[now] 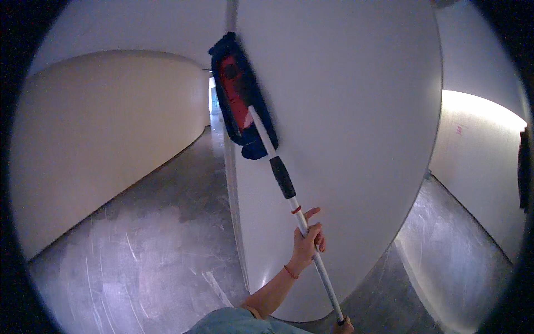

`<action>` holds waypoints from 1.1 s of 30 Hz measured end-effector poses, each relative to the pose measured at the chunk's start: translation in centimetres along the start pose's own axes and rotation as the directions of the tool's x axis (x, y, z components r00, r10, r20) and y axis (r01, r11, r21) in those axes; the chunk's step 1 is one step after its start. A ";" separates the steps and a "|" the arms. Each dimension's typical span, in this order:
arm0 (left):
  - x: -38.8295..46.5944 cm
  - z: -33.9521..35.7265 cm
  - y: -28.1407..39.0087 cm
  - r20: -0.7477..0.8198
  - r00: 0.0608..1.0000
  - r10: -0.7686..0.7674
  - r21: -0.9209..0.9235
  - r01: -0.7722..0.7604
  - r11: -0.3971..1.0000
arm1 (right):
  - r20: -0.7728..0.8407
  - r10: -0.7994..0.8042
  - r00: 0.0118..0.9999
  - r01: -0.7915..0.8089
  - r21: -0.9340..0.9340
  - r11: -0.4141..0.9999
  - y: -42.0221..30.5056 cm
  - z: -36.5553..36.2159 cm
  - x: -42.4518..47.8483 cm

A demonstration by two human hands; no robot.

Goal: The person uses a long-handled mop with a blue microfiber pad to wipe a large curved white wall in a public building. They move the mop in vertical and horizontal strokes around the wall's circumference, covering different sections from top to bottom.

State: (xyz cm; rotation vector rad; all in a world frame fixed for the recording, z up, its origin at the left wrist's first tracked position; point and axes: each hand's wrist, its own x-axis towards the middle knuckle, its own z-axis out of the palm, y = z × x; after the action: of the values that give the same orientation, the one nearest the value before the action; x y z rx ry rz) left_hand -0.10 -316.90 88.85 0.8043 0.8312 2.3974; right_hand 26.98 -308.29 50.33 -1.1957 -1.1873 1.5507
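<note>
A flat mop with a dark blue pad (263,112) and a red head plate (233,96) is raised against the white wall panel (342,125), near its left edge. Its white telescopic pole (323,271) runs down towards me, with a black grip sleeve (283,177) below the head. My left hand (308,240) wraps the pole midway, the index finger pointing out past it; a red band circles the wrist. At the bottom edge, my right hand (343,325) holds the pole's lower end and is partly cut off by the frame.
A beige curved-looking wall (112,125) bounds a passage on the left, with scuffed grey floor (137,250) leading to a bright opening (213,98). To the right of the panel, another lit wall (467,154) bears a pink mark. A dark object (523,171) stands at the far right.
</note>
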 end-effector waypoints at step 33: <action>12.5 -19.6 5.0 0.391 0.735 -0.554 0.374 0.423 0.825 | -0.104 -0.206 0.973 0.021 -0.850 0.527 10.8 27.7 -17.6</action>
State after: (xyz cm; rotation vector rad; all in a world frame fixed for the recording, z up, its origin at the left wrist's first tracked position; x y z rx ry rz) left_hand -23.11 -320.67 84.26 1.0694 1.0042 1.5335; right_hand 2.89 -332.75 46.07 -1.7759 -1.9369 0.6526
